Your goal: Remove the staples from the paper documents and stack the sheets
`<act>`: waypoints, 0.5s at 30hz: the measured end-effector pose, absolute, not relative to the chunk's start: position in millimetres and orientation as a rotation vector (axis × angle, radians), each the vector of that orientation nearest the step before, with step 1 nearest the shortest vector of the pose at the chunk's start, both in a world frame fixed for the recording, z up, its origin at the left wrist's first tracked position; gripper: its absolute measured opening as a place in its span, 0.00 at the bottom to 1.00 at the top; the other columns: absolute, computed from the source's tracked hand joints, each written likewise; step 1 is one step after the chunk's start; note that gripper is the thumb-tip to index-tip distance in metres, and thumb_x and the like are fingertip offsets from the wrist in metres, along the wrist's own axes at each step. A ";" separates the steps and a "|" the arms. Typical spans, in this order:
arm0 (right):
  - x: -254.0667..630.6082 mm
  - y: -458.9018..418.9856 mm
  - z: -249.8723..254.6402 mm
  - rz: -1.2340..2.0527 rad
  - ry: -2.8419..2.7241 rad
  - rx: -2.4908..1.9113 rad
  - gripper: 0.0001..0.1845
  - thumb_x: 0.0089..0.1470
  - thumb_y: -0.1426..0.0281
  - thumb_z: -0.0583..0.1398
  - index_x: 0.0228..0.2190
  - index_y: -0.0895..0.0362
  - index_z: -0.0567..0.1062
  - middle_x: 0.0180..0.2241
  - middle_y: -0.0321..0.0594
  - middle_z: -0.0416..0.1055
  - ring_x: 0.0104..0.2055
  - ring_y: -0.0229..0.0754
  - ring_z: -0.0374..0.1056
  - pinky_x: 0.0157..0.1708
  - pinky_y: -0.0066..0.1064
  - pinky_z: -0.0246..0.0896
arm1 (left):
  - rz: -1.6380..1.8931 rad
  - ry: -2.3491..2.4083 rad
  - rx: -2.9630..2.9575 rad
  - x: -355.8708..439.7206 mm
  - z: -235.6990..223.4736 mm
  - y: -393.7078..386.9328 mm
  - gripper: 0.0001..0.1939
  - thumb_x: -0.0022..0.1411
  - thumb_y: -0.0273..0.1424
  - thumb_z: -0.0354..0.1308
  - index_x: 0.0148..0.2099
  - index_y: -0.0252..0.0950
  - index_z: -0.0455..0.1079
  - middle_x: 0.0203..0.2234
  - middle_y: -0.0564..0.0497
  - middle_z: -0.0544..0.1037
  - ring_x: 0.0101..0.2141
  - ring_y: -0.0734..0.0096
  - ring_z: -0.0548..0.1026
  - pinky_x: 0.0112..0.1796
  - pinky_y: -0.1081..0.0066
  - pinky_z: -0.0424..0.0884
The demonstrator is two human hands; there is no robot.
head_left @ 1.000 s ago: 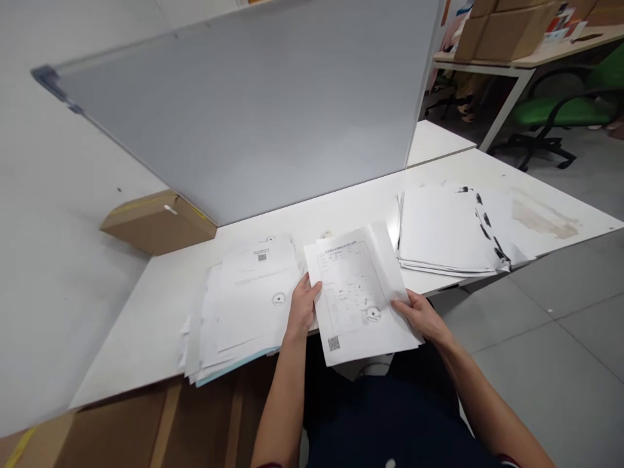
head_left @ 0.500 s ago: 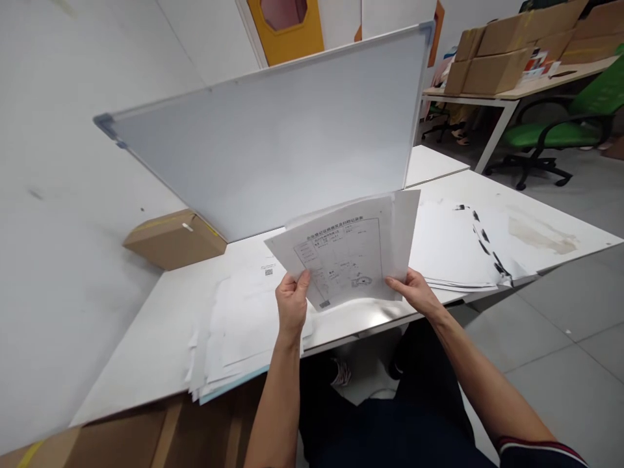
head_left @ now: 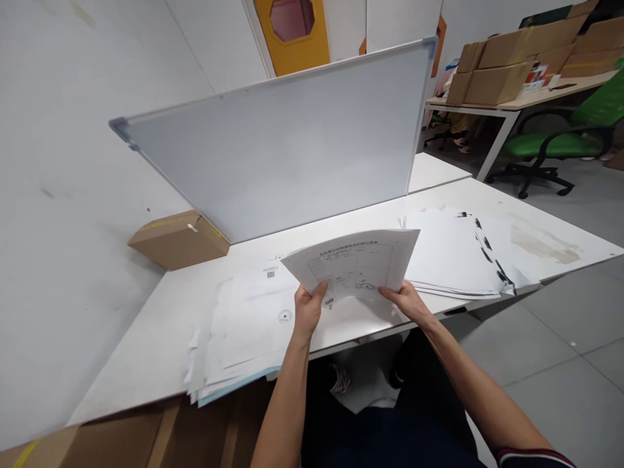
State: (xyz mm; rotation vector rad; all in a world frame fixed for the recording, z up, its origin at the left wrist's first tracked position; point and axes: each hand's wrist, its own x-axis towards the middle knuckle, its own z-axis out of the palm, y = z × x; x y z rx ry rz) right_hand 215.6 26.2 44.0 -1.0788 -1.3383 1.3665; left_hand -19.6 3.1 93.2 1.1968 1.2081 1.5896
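A small stack of printed paper sheets (head_left: 353, 263) is held up over the front of the white table, bowed between my two hands. Its top sheet bears a framed form with a heading line and small drawings. My left hand (head_left: 309, 311) pinches the lower left edge, thumb on the printed side. On the lower right edge, my right hand (head_left: 408, 300) grips the same way, fingers hidden behind the sheets. Left of my left hand lies a loose pile of papers (head_left: 248, 325) with a round stamp and a small square code. To the right rests another paper stack (head_left: 448, 253) with black marks along its edge.
A whiteboard (head_left: 283, 149) leans upright behind the white table (head_left: 146, 344). By the wall stands a cardboard box (head_left: 180, 240). More cardboard boxes (head_left: 497, 75) sit on a desk at the far right, near a green chair (head_left: 556, 144). Open cartons (head_left: 117, 439) are below the table's front left edge.
Both hands have lowered the sheets slightly and drawn closer together, so the paper bows and tilts flatter. A round stamp on the left pile is now uncovered. The view has shifted a little.
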 end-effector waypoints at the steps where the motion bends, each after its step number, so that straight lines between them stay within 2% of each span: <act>1: 215.0 25.9 42.9 1.376 -1.339 -1.088 0.21 0.46 0.59 0.63 0.40 0.58 0.76 0.42 0.44 0.75 0.45 0.52 0.70 0.45 0.44 0.64 | 1.573 1.206 1.197 -19.2 91.5 2.8 0.21 0.52 0.38 0.62 0.47 0.35 0.71 0.42 0.46 0.77 0.45 0.63 0.73 0.49 0.61 0.67; 7: 213.8 24.6 40.7 1.355 -1.341 -1.107 0.23 0.46 0.57 0.62 0.41 0.59 0.76 0.42 0.45 0.75 0.46 0.52 0.69 0.47 0.44 0.63 | 1.554 1.212 1.198 -21.1 86.7 3.2 0.21 0.52 0.39 0.61 0.47 0.34 0.71 0.39 0.46 0.78 0.44 0.61 0.74 0.49 0.58 0.67; 11: 211.4 21.3 43.0 1.361 -1.423 -1.141 0.23 0.48 0.57 0.61 0.42 0.59 0.76 0.44 0.44 0.74 0.46 0.52 0.69 0.46 0.44 0.63 | 1.520 1.216 1.180 -22.9 84.5 4.4 0.19 0.52 0.38 0.61 0.45 0.34 0.73 0.39 0.46 0.78 0.44 0.62 0.73 0.49 0.59 0.67; 15: 209.8 18.0 47.9 1.220 -1.499 -1.175 0.20 0.50 0.57 0.59 0.40 0.57 0.76 0.42 0.41 0.75 0.46 0.52 0.69 0.46 0.42 0.63 | 1.585 1.228 1.112 -20.3 83.6 4.3 0.18 0.51 0.38 0.62 0.42 0.33 0.73 0.36 0.47 0.79 0.42 0.63 0.74 0.47 0.61 0.68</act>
